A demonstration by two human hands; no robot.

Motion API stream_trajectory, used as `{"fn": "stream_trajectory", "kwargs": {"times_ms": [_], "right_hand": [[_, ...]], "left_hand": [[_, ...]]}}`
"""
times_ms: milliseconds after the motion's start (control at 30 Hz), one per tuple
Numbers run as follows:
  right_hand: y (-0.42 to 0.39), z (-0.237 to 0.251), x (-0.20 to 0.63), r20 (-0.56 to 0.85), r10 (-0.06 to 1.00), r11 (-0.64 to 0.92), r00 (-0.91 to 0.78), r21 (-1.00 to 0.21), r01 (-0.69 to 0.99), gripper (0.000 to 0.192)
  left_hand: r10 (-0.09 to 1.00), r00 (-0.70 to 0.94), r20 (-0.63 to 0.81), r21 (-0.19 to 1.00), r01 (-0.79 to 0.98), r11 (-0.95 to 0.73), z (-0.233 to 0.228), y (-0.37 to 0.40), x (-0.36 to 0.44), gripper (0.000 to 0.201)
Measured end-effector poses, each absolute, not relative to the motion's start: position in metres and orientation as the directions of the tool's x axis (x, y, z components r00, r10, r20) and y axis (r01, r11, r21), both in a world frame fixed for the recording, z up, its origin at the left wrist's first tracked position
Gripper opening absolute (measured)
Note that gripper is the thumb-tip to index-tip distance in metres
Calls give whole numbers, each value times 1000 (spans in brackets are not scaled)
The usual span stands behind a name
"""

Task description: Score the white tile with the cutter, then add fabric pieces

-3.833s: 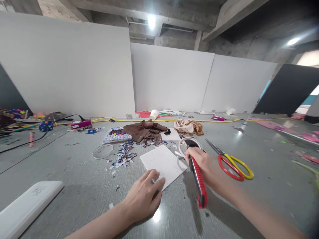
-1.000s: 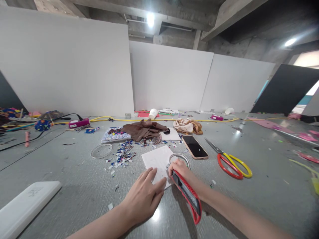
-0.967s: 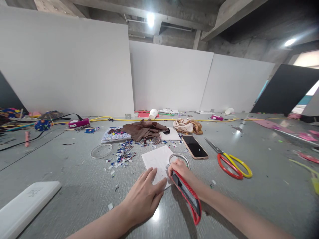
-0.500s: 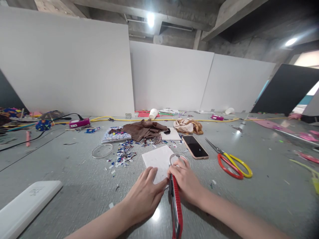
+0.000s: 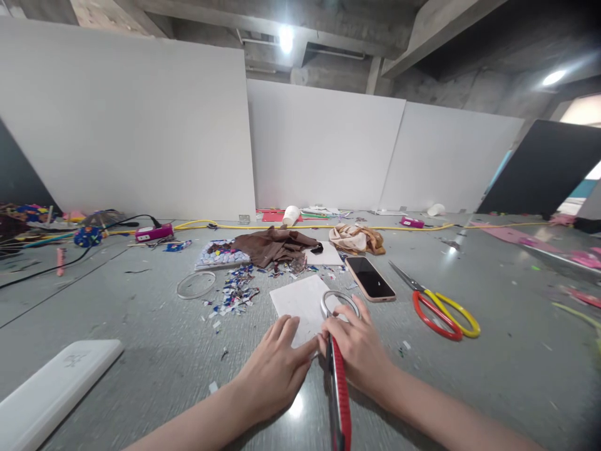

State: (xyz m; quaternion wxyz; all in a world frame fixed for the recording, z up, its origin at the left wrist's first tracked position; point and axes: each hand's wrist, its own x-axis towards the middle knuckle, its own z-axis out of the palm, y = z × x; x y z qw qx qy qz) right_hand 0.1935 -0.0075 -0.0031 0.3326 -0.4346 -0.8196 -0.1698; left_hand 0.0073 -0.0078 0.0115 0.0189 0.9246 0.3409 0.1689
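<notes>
White card (image 5: 300,304) is lying flat on the grey desk (image 5: 141,326), near the middle of its front edge, and the left hand (image 5: 275,369) is pressing down on the card's near corner with fingers spread. The right hand (image 5: 359,347) is closing around a red utility knife (image 5: 340,401), its tip meeting the card's near right edge just beside the left fingertips (image 5: 293,326); the blade itself seems to be out, though it is too small to be sure. A clear ring (image 5: 339,302) is sitting on the card's right corner, touching the right fingers. Behind, toward the desk's far edge, a phone (image 5: 370,279), red and yellow scissors (image 5: 439,304) and coloured scraps (image 5: 235,291) are lying.

The risk is looking plain: the knife is working so close to the holding fingers that a slip on the smooth desk could nick them, and the ring under the knuckles could skid and throw the cut off line.
</notes>
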Motion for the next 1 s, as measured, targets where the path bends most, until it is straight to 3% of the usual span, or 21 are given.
{"fn": "stream_trajectory", "kwargs": {"times_ms": [133,367,467,567,767,1000], "right_hand": [[-7,-3,193,735,592,608,-330,-139,782,9],[-3,9,199,836,527,600,-155,-237,764,10],[-5,12,202,760,645,586,-80,-425,690,9],[-9,11,201,621,774,564,-124,-587,581,11],[-12,3,202,583,772,618,-252,-598,510,8],[-9,-10,205,465,849,526,-250,-698,487,19]], "left_hand": [[634,713,301,146,623,-769,11,-8,8,28],[629,718,297,122,625,-771,7,-6,6,31],[628,718,300,121,624,-772,6,-5,5,34],[625,721,299,127,619,-775,6,-4,4,37],[661,697,278,171,641,-748,5,-2,4,35],[696,657,289,236,656,-717,4,-2,2,37]]}}
